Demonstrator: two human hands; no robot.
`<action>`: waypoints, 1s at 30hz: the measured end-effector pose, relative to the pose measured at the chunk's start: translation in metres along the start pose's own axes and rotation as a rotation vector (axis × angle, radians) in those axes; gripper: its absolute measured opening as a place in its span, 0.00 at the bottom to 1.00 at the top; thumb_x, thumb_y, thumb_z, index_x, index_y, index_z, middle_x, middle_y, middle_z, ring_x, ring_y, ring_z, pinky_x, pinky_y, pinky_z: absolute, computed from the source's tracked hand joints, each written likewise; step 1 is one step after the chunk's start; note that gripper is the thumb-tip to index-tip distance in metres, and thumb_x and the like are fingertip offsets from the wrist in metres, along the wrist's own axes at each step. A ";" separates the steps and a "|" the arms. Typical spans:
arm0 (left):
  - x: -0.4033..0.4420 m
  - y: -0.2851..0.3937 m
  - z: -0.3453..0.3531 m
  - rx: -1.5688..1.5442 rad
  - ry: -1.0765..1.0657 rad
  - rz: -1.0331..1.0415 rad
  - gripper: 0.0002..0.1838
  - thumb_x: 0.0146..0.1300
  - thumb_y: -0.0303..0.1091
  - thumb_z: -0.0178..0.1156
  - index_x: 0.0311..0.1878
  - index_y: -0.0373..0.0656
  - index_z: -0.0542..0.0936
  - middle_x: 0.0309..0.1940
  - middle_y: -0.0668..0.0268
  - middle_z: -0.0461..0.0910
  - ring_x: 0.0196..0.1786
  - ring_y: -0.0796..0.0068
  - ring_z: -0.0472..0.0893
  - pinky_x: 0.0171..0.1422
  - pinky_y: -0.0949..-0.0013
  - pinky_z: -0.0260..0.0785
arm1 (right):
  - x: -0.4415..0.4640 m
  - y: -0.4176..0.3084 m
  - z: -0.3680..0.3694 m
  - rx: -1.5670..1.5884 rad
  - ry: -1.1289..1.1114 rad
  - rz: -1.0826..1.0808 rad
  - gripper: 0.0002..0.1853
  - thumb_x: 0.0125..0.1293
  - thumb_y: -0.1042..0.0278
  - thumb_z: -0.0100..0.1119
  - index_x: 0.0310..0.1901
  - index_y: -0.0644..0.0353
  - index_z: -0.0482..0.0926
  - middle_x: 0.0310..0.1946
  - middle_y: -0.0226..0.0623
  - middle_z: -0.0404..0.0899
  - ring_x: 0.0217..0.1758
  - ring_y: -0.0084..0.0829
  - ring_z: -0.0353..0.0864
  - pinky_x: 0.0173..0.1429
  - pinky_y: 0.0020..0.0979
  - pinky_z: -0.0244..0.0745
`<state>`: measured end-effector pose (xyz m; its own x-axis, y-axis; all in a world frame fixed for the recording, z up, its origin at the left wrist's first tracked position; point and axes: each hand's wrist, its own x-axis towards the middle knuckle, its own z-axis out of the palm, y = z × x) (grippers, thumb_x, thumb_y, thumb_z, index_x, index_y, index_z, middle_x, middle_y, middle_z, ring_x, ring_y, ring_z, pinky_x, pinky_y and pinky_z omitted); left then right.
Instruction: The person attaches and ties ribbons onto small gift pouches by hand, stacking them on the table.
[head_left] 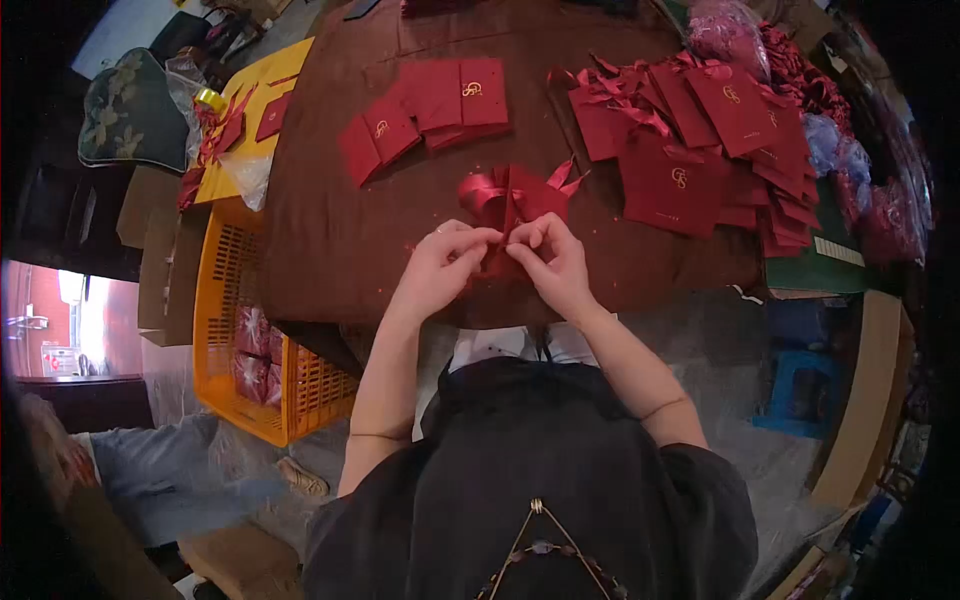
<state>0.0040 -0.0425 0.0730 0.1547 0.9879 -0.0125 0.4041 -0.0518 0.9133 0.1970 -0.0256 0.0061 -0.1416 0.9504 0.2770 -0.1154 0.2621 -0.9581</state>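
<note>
Both hands meet at a red paper bag [530, 190] near the front edge of the brown-covered table [340, 240]. My left hand [450, 262] pinches the bag's near edge from the left. From the right, my right hand [550, 262] pinches the same edge, its fingertips close to the left ones. Red ribbon [484, 192] loops at the bag's far left side, and a ribbon end sticks up at its right. Beyond lie flat red bags with gold print [455, 95]. On the right, a large pile of red bags with ribbons [675, 180] overlaps loosely.
An orange crate [288, 400] with wrapped red packs stands left of the table. Behind it, a yellow surface [240, 120] holds red pieces and tape. Plastic-wrapped bundles [730, 35] lie at the back right. A blue stool [803, 390] stands right. Another person's leg [180, 470] shows lower left.
</note>
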 end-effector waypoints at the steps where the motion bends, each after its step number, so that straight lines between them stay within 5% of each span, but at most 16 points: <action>1: 0.001 0.001 -0.003 -0.007 -0.042 -0.011 0.12 0.65 0.27 0.67 0.51 0.38 0.87 0.38 0.67 0.79 0.42 0.78 0.78 0.48 0.73 0.71 | 0.000 -0.003 -0.001 -0.003 0.003 0.000 0.15 0.64 0.80 0.66 0.34 0.60 0.65 0.33 0.34 0.82 0.41 0.21 0.78 0.49 0.28 0.75; 6: 0.001 0.001 0.001 0.176 -0.084 0.080 0.13 0.65 0.27 0.66 0.51 0.36 0.86 0.38 0.63 0.80 0.39 0.75 0.80 0.45 0.70 0.72 | -0.003 -0.005 -0.006 0.036 -0.016 0.006 0.14 0.64 0.80 0.66 0.34 0.59 0.65 0.33 0.35 0.82 0.41 0.23 0.80 0.49 0.27 0.75; 10: 0.000 0.008 0.010 0.406 -0.048 0.167 0.10 0.61 0.26 0.66 0.45 0.35 0.83 0.37 0.57 0.80 0.39 0.63 0.84 0.45 0.64 0.75 | -0.009 -0.005 -0.008 -0.067 -0.035 0.002 0.14 0.62 0.78 0.68 0.34 0.60 0.68 0.34 0.37 0.84 0.41 0.28 0.82 0.52 0.31 0.76; 14: 0.001 0.001 0.010 0.440 -0.025 0.351 0.09 0.60 0.24 0.64 0.43 0.36 0.80 0.36 0.54 0.78 0.43 0.50 0.82 0.49 0.59 0.75 | -0.007 -0.013 -0.026 -0.391 -0.186 -0.160 0.17 0.56 0.69 0.76 0.41 0.57 0.74 0.46 0.41 0.85 0.55 0.43 0.82 0.63 0.41 0.71; 16: -0.002 0.005 0.010 0.400 0.021 0.326 0.09 0.60 0.23 0.63 0.45 0.36 0.79 0.37 0.53 0.78 0.44 0.49 0.82 0.49 0.58 0.75 | -0.002 -0.034 -0.031 -0.581 -0.119 -0.550 0.32 0.53 0.64 0.79 0.58 0.54 0.73 0.64 0.48 0.75 0.68 0.51 0.72 0.72 0.45 0.64; 17: -0.004 0.008 0.011 0.356 0.070 0.296 0.10 0.61 0.23 0.62 0.46 0.36 0.78 0.38 0.53 0.78 0.45 0.47 0.81 0.50 0.58 0.74 | -0.006 -0.032 -0.036 -0.701 -0.152 -0.519 0.51 0.47 0.63 0.81 0.73 0.55 0.62 0.76 0.51 0.60 0.78 0.58 0.58 0.79 0.50 0.55; 20: -0.005 0.008 0.012 0.315 0.030 0.278 0.10 0.61 0.21 0.61 0.46 0.36 0.76 0.40 0.52 0.77 0.46 0.46 0.80 0.49 0.58 0.73 | -0.005 -0.016 -0.044 -0.867 -0.138 -0.419 0.56 0.46 0.65 0.78 0.77 0.61 0.56 0.78 0.55 0.56 0.80 0.56 0.56 0.80 0.50 0.55; 25: -0.009 0.017 0.025 0.293 0.147 0.347 0.08 0.62 0.22 0.60 0.44 0.37 0.76 0.41 0.51 0.76 0.45 0.43 0.79 0.47 0.53 0.72 | 0.005 -0.008 -0.051 -1.086 -0.008 -0.461 0.38 0.52 0.82 0.59 0.71 0.65 0.70 0.71 0.48 0.71 0.75 0.47 0.70 0.70 0.43 0.71; 29: -0.018 0.017 0.011 0.262 0.312 0.222 0.05 0.61 0.22 0.62 0.40 0.37 0.77 0.36 0.53 0.77 0.42 0.48 0.80 0.45 0.56 0.73 | 0.013 -0.012 -0.063 -0.999 0.076 -0.432 0.35 0.52 0.79 0.60 0.67 0.55 0.77 0.69 0.44 0.74 0.73 0.46 0.73 0.68 0.42 0.73; 30: -0.019 0.007 -0.005 0.229 0.378 0.155 0.03 0.63 0.21 0.61 0.38 0.36 0.78 0.34 0.56 0.76 0.36 0.58 0.82 0.40 0.62 0.73 | 0.016 -0.009 -0.077 -0.916 0.147 -0.395 0.34 0.52 0.78 0.61 0.66 0.55 0.78 0.69 0.43 0.75 0.73 0.46 0.73 0.68 0.43 0.73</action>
<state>-0.0005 -0.0607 0.0811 -0.0927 0.9478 0.3052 0.5973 -0.1923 0.7786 0.2714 0.0001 0.0140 -0.1268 0.7628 0.6341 0.6807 0.5319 -0.5038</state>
